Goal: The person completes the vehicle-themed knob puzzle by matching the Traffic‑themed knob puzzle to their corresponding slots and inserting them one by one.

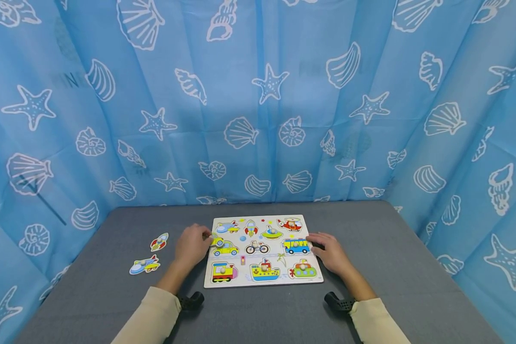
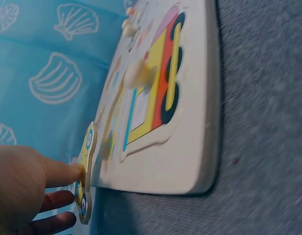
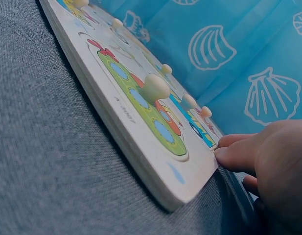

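My left hand (image 1: 192, 246) pinches a yellow car piece (image 2: 85, 171) of a knob puzzle between thumb and fingers. The piece is tilted at the left edge of the puzzle board (image 1: 251, 282), overlapping the printed car recess (image 1: 226, 249) in the head view. My right hand (image 1: 330, 252) rests at the board's right edge beside the bus piece (image 1: 295, 246), fingertips touching the rim. Knobbed pieces sit in the board, among them the train (image 1: 223, 271), ship (image 1: 264, 271), submarine (image 3: 141, 98) and helicopter (image 1: 290, 224).
Two loose pieces, a rocket (image 1: 159, 242) and an airplane (image 1: 145, 264), lie on the grey cloth-covered table (image 1: 262, 315) left of my left hand. Their printed recesses show on the board's upper part. A blue curtain (image 1: 258, 95) with shells and starfish hangs behind the table.
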The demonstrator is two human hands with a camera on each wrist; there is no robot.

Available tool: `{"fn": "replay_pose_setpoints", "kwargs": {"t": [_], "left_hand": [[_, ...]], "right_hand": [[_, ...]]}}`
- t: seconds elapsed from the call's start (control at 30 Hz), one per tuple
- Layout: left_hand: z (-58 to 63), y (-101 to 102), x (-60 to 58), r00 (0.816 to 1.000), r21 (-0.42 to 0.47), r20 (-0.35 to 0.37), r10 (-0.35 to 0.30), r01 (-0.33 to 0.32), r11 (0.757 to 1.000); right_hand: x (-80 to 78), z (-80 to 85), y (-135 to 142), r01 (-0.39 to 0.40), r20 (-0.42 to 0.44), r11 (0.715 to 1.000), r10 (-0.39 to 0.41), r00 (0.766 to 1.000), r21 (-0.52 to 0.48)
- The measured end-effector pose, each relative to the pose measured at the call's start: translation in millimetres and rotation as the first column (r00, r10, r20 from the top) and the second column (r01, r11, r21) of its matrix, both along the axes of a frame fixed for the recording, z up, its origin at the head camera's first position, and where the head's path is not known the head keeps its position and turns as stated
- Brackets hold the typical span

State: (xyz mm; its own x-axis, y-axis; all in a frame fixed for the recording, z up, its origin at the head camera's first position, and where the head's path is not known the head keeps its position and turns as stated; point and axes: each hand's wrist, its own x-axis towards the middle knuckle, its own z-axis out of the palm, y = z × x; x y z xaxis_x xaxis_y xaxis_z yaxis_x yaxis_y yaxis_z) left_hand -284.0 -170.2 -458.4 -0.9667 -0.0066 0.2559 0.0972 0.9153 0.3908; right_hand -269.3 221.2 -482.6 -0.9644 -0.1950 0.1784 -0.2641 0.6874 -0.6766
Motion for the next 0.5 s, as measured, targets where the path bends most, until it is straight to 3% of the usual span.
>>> {"fn": "replay_pose_setpoints", "kwargs": {"t": [0.5], "left_hand": [[-2.7,26.9,9.8,0.997,0.009,0.057,-0.044,0.044,0.999]], "right_hand": [[-0.3,-1.4,0.5,0.008,-0.006,1.0,-0.008,1.0,-0.01]]}}
